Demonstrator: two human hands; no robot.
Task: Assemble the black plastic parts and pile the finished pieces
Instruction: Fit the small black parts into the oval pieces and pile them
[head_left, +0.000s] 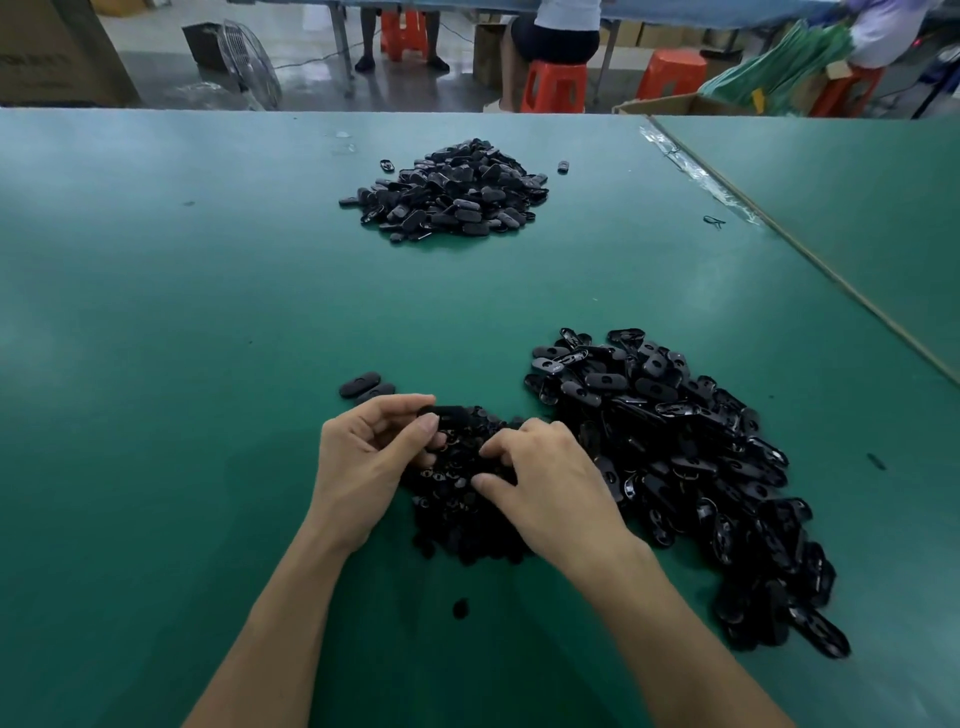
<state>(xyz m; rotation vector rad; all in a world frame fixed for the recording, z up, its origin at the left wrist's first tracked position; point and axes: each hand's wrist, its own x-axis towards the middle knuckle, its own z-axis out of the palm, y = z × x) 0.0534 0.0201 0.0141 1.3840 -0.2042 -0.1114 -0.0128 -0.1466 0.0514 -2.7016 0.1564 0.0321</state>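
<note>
Black oval part (448, 414): flat, elongated, rounded ends, matte black. Only its upper portion is seen; the rest is covered by fingers. It is pinched in the left hand (371, 457) between thumb and curled fingers and held just above the green table (156, 312), near centre.

Right hand (553, 486): its fingers are bent down onto a heap of small dark parts (457, 514), which lies under and between both hands. Thumb and forefinger are drawn close together. Whether anything is gripped cannot be told.

Near pile (675, 467): a broad spread of glossy black oval shells, many lying hollow side up. It is just right of the right hand and runs toward the near right edge of the table.

Far pile (447, 192): a rounded mound of closed oval pieces, greyer in sheen, well apart from both hands, toward the far edge.

Two loose ovals (366, 387) are noted side by side, just beyond the left hand. One small dark piece (460, 608) lies alone between the forearms.
</note>
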